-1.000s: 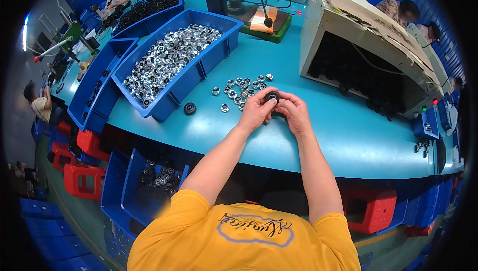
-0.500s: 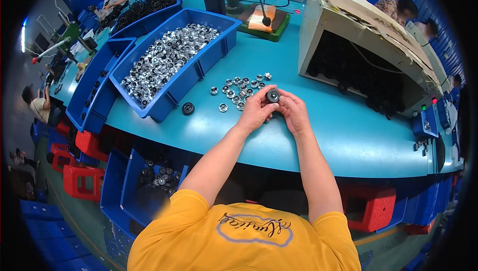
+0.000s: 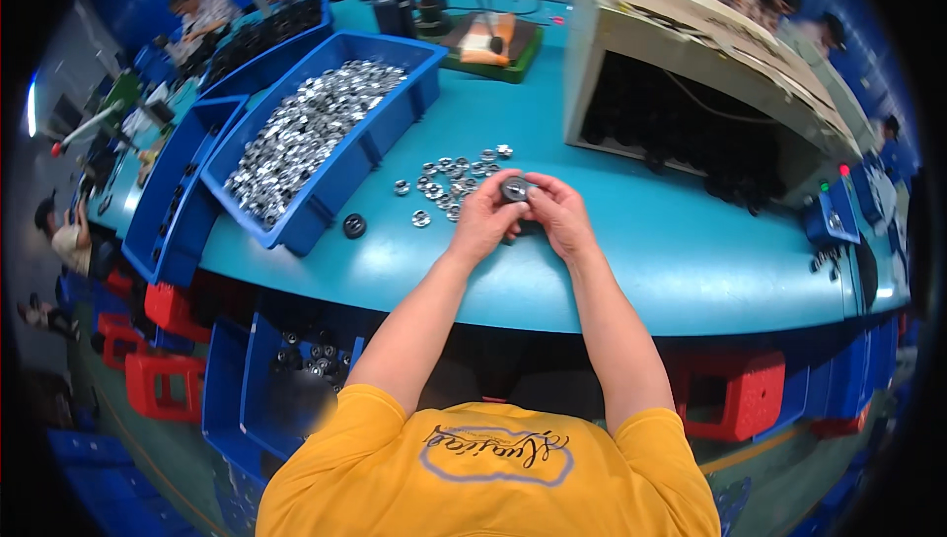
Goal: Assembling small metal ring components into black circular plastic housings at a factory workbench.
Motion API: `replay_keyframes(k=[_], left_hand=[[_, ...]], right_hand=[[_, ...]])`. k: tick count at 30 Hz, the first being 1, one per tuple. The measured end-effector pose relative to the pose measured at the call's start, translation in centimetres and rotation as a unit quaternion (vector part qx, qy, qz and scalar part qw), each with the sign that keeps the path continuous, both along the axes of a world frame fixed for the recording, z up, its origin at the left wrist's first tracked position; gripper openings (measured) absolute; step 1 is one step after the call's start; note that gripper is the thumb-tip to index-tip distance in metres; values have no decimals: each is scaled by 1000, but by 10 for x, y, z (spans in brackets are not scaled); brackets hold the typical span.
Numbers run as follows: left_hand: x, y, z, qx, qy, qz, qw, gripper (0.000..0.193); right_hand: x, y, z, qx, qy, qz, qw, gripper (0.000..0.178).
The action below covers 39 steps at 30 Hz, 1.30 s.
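All I can spot is what looks like an open beige cardboard box (image 3: 691,73) at the worktop's far right.

I hold a small round part, dark grey with a silvery metal face (image 3: 515,188), pinched between the fingers (image 3: 501,204) of my left hand (image 3: 485,221) and the fingers (image 3: 538,200) of my right hand (image 3: 559,218). It is lifted just off the turquoise surface (image 3: 631,241), its flat round face tilted up toward me. Only its upper half shows; the rest is hidden behind my fingertips, so I cannot tell its thickness. Just beyond it, near my left hand, a loose scatter of small silvery metal rings (image 3: 449,182) lies flat on the surface, some touching one another, others apart.
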<state>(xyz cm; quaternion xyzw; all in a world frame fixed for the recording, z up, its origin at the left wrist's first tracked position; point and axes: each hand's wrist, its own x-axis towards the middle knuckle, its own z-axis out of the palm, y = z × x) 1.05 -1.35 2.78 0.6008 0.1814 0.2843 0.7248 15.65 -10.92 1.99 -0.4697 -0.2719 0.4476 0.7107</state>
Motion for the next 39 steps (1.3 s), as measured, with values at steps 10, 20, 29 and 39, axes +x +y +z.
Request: replay_keyframes(k=[10, 20, 29, 39], left_hand=[[-143, -31, 59, 210, 3, 141, 968, 41], [-454, -83, -32, 356, 647, 213, 640, 55], [-246, -55, 24, 404, 174, 167, 883, 31], [-24, -34, 23, 290, 34, 118, 949, 26]], right_hand=[[148, -81, 37, -244, -490, -307, 778, 19], [207, -71, -17, -372, -590, -329, 636, 27], [101, -54, 20, -99, -282, -126, 946, 13], [0, -27, 14, 28, -116, 62, 991, 13]])
